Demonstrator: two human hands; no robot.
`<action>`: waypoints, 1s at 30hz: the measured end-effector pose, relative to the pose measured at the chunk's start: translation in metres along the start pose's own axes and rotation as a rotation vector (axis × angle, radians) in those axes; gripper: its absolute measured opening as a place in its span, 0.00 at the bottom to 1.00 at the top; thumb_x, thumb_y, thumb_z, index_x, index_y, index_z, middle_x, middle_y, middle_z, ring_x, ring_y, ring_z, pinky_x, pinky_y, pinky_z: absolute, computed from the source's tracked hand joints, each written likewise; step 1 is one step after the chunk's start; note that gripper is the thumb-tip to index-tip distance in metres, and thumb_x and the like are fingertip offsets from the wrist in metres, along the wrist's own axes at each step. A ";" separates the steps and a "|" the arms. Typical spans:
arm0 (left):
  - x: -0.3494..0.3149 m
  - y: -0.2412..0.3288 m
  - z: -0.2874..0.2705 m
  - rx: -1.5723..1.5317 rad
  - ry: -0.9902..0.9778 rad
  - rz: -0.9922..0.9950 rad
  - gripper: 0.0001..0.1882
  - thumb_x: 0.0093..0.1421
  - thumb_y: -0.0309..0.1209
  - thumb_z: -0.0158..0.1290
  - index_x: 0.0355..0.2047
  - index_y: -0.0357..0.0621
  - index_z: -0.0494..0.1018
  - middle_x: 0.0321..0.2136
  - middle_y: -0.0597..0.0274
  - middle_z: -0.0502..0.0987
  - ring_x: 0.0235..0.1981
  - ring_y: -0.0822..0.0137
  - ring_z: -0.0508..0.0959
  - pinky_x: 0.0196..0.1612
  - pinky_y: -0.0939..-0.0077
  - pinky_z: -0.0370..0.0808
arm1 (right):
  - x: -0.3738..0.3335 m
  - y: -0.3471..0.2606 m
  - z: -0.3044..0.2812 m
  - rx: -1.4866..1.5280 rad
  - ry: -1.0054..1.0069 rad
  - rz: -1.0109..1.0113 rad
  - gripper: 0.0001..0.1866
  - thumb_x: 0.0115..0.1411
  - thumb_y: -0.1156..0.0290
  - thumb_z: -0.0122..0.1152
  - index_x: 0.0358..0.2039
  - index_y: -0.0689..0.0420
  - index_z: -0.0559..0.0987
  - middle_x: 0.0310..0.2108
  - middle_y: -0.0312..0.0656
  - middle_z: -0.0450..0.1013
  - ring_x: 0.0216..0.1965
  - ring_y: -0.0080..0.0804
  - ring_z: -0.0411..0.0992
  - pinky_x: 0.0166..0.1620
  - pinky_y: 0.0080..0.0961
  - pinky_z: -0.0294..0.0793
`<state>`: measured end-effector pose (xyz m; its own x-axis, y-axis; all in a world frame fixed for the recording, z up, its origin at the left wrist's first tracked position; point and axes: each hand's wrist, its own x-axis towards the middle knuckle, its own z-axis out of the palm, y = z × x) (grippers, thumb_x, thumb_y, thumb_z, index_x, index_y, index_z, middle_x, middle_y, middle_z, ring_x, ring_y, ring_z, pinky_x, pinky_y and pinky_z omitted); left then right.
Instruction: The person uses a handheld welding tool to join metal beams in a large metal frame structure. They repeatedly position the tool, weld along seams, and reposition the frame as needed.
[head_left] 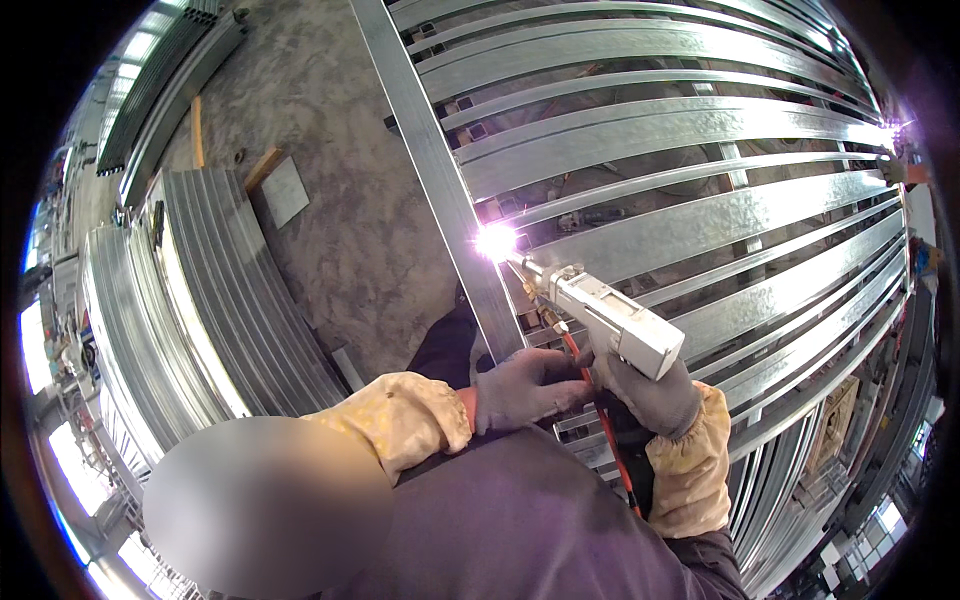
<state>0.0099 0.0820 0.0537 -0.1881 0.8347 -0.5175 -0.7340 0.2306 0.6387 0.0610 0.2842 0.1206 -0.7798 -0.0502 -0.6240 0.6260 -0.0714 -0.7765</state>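
My right hand [655, 395], in a grey glove, is wrapped round the grip of a white handheld welding gun [625, 325]. Its nozzle points up and left at a glaring spot [497, 241], where a crossbar meets the long side tube of a metal frame [440, 170]; the glare hides the joint itself. A red hose [612, 450] runs back from the gun towards my body. Just left of the gun, my left hand [530, 388], also gloved, has its thumb and fingers bent together at this hose, over the near end of the side tube.
Stacked metal profiles [215, 270] lie left of the frame, with more long bundles [170, 90] at the far left. A pale plate [286, 193] and a wooden bar [263, 168] rest on the concrete floor. At the far right, another person's hand [912, 174] is beside a second bright weld spot [888, 136].
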 end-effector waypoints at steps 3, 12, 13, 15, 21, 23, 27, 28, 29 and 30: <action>0.003 -0.005 -0.013 -0.137 0.122 0.046 0.20 0.68 0.37 0.56 0.55 0.37 0.74 0.38 0.67 0.80 0.34 0.78 0.75 0.37 0.79 0.74 | -0.003 -0.012 0.010 -0.133 0.053 -0.102 0.22 0.64 0.72 0.60 0.57 0.65 0.73 0.43 0.43 0.77 0.41 0.25 0.76 0.44 0.25 0.77; 0.005 -0.016 -0.016 -0.233 0.197 0.064 0.20 0.70 0.41 0.53 0.50 0.34 0.75 0.36 0.59 0.81 0.32 0.73 0.79 0.37 0.75 0.78 | 0.008 -0.004 0.009 -0.288 -0.021 -0.140 0.27 0.63 0.67 0.62 0.60 0.65 0.71 0.49 0.54 0.77 0.49 0.42 0.78 0.50 0.31 0.77; 0.005 -0.016 -0.016 -0.239 0.203 0.070 0.21 0.70 0.42 0.53 0.49 0.34 0.76 0.36 0.59 0.81 0.32 0.73 0.80 0.37 0.75 0.79 | 0.008 -0.003 0.008 -0.278 -0.026 -0.131 0.28 0.63 0.67 0.62 0.60 0.65 0.71 0.49 0.55 0.77 0.50 0.43 0.78 0.50 0.31 0.77; 0.005 -0.015 -0.019 -0.192 0.221 0.039 0.21 0.69 0.42 0.54 0.49 0.34 0.76 0.36 0.60 0.81 0.33 0.73 0.80 0.38 0.76 0.79 | 0.007 -0.002 0.009 -0.328 -0.025 -0.175 0.29 0.62 0.67 0.62 0.62 0.65 0.69 0.49 0.56 0.77 0.49 0.44 0.79 0.49 0.32 0.77; 0.008 -0.029 -0.021 -0.234 0.243 0.193 0.22 0.70 0.40 0.53 0.54 0.33 0.73 0.43 0.60 0.81 0.42 0.72 0.80 0.45 0.77 0.79 | 0.011 -0.010 0.033 -0.339 0.015 -0.348 0.36 0.61 0.65 0.63 0.66 0.63 0.61 0.44 0.56 0.79 0.45 0.50 0.80 0.46 0.37 0.79; 0.007 -0.028 -0.019 -0.293 0.253 0.201 0.22 0.71 0.40 0.52 0.55 0.33 0.72 0.45 0.59 0.81 0.44 0.71 0.81 0.47 0.77 0.79 | 0.009 -0.025 0.036 -0.439 0.018 -0.239 0.36 0.62 0.66 0.63 0.66 0.63 0.60 0.43 0.55 0.79 0.45 0.49 0.80 0.47 0.37 0.79; 0.007 -0.030 -0.017 -0.403 0.214 0.167 0.21 0.71 0.40 0.52 0.54 0.35 0.73 0.45 0.60 0.80 0.45 0.69 0.80 0.49 0.73 0.78 | 0.009 -0.034 0.037 -0.450 0.023 -0.171 0.35 0.62 0.65 0.63 0.67 0.63 0.62 0.45 0.54 0.79 0.47 0.42 0.80 0.50 0.32 0.77; 0.005 -0.030 -0.016 -0.309 0.212 0.166 0.21 0.70 0.41 0.53 0.54 0.35 0.73 0.43 0.62 0.80 0.41 0.71 0.79 0.46 0.74 0.77 | 0.007 -0.022 0.033 -0.404 0.035 -0.253 0.36 0.62 0.63 0.63 0.67 0.63 0.61 0.44 0.56 0.79 0.47 0.46 0.79 0.49 0.35 0.77; 0.007 -0.028 -0.016 -0.219 0.219 0.169 0.21 0.69 0.41 0.54 0.53 0.36 0.74 0.40 0.65 0.80 0.38 0.74 0.78 0.43 0.76 0.76 | 0.007 -0.013 0.027 -0.360 0.038 -0.335 0.37 0.62 0.61 0.62 0.67 0.62 0.61 0.42 0.59 0.78 0.47 0.51 0.79 0.48 0.38 0.78; 0.006 -0.024 -0.014 -0.175 0.203 0.147 0.21 0.69 0.41 0.54 0.53 0.35 0.74 0.39 0.65 0.79 0.37 0.74 0.77 0.42 0.76 0.76 | -0.002 -0.011 0.023 -0.363 0.015 -0.236 0.35 0.61 0.64 0.63 0.66 0.64 0.63 0.45 0.57 0.78 0.48 0.43 0.79 0.50 0.33 0.77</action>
<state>0.0170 0.0743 0.0277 -0.4144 0.7315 -0.5415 -0.7870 0.0106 0.6168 0.0556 0.2625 0.1318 -0.9032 -0.0601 -0.4250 0.3941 0.2761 -0.8766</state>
